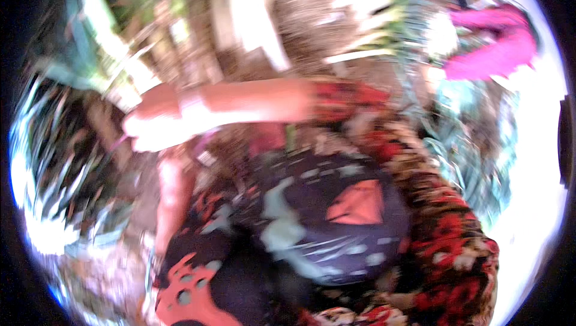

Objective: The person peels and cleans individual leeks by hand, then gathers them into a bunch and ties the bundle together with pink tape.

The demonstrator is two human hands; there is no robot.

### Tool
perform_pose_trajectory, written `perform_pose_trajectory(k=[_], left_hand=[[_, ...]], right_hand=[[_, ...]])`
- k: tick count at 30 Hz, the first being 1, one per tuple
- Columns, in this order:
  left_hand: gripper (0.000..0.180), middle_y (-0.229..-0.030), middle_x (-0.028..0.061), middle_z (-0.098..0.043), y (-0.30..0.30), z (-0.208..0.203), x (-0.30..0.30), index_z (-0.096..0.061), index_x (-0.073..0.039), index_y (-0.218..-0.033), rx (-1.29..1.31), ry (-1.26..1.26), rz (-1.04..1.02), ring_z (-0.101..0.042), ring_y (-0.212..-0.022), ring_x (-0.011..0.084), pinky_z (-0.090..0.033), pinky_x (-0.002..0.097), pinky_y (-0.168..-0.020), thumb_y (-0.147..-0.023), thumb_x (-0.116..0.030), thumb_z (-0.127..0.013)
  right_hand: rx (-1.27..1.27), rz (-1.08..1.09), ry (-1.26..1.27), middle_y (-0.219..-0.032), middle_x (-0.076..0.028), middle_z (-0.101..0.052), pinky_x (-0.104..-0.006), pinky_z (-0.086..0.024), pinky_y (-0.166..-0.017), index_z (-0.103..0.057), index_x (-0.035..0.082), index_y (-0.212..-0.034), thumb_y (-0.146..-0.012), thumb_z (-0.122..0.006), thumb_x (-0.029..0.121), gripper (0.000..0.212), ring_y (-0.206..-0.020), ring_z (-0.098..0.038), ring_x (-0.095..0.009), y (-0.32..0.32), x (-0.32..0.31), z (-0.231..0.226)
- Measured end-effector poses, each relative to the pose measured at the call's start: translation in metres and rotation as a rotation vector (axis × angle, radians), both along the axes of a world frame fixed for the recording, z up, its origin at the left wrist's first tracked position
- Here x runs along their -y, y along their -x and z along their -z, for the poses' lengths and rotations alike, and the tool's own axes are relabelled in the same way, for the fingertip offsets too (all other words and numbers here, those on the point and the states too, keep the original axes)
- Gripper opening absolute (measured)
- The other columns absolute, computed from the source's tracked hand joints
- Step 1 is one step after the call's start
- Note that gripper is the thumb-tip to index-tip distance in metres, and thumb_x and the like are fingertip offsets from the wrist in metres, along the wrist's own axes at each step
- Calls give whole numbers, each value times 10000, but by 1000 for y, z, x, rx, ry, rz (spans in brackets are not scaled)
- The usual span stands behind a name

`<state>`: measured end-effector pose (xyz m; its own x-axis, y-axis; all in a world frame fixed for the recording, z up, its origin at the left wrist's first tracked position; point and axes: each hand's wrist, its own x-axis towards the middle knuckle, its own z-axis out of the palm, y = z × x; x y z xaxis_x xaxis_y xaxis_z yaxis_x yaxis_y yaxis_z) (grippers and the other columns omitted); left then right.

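My right arm, in a red floral sleeve (351, 101), reaches across to the left. My right hand (153, 122) looks closed, in front of the thick pale base of a long-leaved plant (141, 83). A thin pinkish strip shows at its fingers; glare and motion blur hide what it grips, if anything. My left forearm (174, 197) rises from below, and my left hand (173, 156) is mostly hidden under the right one, its fingers smeared. Beside the hands lies a small whitish piece (206, 158) on brown ground.
My dark patterned clothing with orange shapes (336, 230) fills the lower middle. Tall green leaves (252, 14) stand ahead and spiky foliage (54, 164) on the left. A bright magenta cloth-like thing (504, 50) is at the far right, above bluish-green leaves (474, 140).
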<state>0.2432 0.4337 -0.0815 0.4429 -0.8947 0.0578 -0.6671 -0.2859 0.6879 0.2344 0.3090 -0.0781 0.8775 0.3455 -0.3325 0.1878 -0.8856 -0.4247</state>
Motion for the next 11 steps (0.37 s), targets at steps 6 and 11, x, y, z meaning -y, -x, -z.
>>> perform_pose_trajectory(k=[6, 11], left_hand=[[365, -1112, 275, -506, -5, 3, -2, -478, 66, -1134, -146, -137, 49, -472, -1046, 431, -381, 450, -893, -794, -39, -557], [377, -1181, 249, -483, -17, 2, -3, -490, 37, -1174, 257, 47, 243, -452, -1111, 400, -363, 456, -953, -807, -29, -543]], right_hand=[[102, -282, 254, -817, -71, -618, -308, -464, -553, -592, 63, -994, -841, -533, 290, 280, -656, -571, -123, -44, 6, -11], [-110, 649, -218, -581, -50, -545, -269, -475, -499, -576, 44, -597, -774, -605, 118, 195, -489, -510, -142, -24, 35, -9]])
